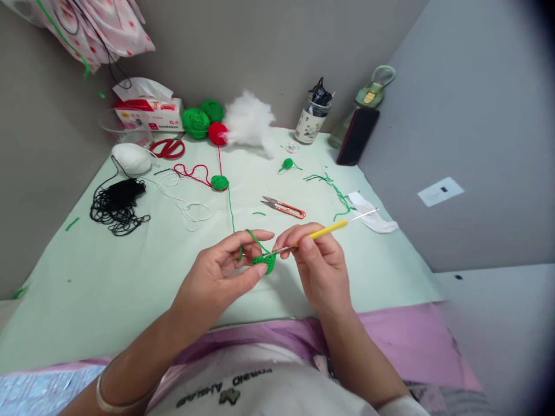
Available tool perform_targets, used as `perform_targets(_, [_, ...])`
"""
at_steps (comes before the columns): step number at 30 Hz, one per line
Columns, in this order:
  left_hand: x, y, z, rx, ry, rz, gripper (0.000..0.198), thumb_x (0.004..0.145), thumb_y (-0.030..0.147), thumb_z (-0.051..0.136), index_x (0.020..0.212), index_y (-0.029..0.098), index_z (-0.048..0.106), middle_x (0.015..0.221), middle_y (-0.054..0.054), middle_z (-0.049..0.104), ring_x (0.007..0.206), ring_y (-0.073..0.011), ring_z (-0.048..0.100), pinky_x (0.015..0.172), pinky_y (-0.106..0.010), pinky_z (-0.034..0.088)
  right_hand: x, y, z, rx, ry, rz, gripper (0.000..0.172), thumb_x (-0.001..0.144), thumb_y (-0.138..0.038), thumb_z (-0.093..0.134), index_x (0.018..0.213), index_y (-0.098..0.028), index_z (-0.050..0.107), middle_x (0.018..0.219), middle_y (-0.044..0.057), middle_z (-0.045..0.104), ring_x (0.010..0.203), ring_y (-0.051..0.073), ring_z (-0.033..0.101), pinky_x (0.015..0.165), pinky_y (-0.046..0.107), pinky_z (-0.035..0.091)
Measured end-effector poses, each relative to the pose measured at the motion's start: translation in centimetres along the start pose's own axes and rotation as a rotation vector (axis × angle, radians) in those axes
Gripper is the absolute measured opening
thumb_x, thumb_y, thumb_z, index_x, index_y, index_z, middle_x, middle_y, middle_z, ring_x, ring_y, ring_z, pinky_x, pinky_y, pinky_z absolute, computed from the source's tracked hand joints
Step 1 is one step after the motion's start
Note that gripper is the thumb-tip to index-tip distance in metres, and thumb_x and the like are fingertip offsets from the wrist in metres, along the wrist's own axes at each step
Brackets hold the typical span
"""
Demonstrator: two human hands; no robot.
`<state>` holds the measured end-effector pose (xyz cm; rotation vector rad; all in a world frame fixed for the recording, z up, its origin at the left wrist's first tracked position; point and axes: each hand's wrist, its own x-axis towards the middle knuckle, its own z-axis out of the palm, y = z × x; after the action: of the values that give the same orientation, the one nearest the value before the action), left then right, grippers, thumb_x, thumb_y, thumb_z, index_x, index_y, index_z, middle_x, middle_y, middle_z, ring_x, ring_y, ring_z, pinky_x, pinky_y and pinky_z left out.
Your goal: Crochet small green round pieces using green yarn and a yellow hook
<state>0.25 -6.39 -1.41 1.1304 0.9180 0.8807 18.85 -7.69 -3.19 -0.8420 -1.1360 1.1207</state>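
A small green crocheted piece [264, 263] is pinched between the thumb and fingers of my left hand [221, 267]. Green yarn loops over the raised left index finger and runs back to a small green ball [219, 183]. My right hand [321, 263] grips a crochet hook with a yellow handle [327, 230], its fingers closed round it. The hook's metal tip meets the top edge of the green piece, while its other thin end points up to the right.
Orange snips [284, 207] lie beyond my hands, with green scraps [338, 190] and white cloth [373, 212] to their right. Black yarn [119, 202], white yarn [131, 158] and red scissors [168, 148] are left. Stuffing [249, 121], a pen jar [310, 121] and a phone [358, 136] stand behind.
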Motion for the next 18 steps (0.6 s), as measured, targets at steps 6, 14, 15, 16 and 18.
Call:
perform_targets(6, [-0.2, 0.2, 0.2, 0.091, 0.045, 0.007, 0.03, 0.085, 0.024, 0.079, 0.115, 0.029, 0.081, 0.089, -0.001, 0.065, 0.088, -0.0183, 0.061, 0.084, -0.03, 0.052, -0.3, -0.5, 0.0, -0.119, -0.072, -0.133, 0.018, 0.106, -0.029, 0.059, 0.1, -0.027, 0.076, 0.09, 0.003, 0.074, 0.085, 0.018, 0.069, 0.077, 0.034, 0.057])
perform_targets(14, [0.0, 0.0, 0.7, 0.369, 0.204, 0.292, 0.032, 0.081, 0.015, 0.078, 0.109, 0.03, 0.083, 0.087, -0.001, 0.067, 0.083, -0.0193, 0.064, 0.089, -0.034, 0.052, -1.2, -1.4, 0.4, -0.742, -0.178, -0.549, 0.023, 0.103, -0.014, 0.055, 0.117, -0.026, 0.068, 0.099, 0.008, 0.077, 0.089, 0.022, 0.07, 0.075, 0.039, 0.058])
perform_targets(15, [-0.1, 0.0, 0.7, 0.37, 0.212, 0.308, 0.034, 0.08, 0.014, 0.078, 0.109, 0.03, 0.083, 0.086, 0.0, 0.067, 0.083, -0.0193, 0.063, 0.09, -0.033, 0.052, -1.3, -1.1, 0.5, -0.841, -0.183, -0.622, 0.023, 0.102, -0.014, 0.056, 0.117, -0.026, 0.068, 0.101, 0.009, 0.077, 0.087, 0.022, 0.07, 0.072, 0.039, 0.058])
perform_targets(16, [-0.1, 0.0, 0.8, 0.35, 0.219, 0.307, 0.036, 0.079, 0.013, 0.079, 0.11, 0.03, 0.083, 0.085, 0.0, 0.066, 0.084, -0.019, 0.063, 0.091, -0.033, 0.051, -1.5, -0.8, 0.6, -0.929, -0.172, -0.688, 0.023, 0.101, -0.014, 0.058, 0.117, -0.027, 0.069, 0.102, 0.009, 0.078, 0.085, 0.022, 0.07, 0.071, 0.038, 0.058])
perform_targets(18, [-0.3, 0.0, 0.8, 0.217, 0.204, 0.24, 0.04, 0.081, 0.014, 0.08, 0.117, 0.031, 0.081, 0.086, 0.001, 0.065, 0.086, -0.0177, 0.062, 0.09, -0.031, 0.051, -1.8, 0.0, 0.7, -1.044, -0.123, -0.78, 0.028, 0.099, -0.012, 0.061, 0.117, -0.031, 0.071, 0.105, 0.006, 0.078, 0.084, 0.021, 0.071, 0.07, 0.036, 0.06])
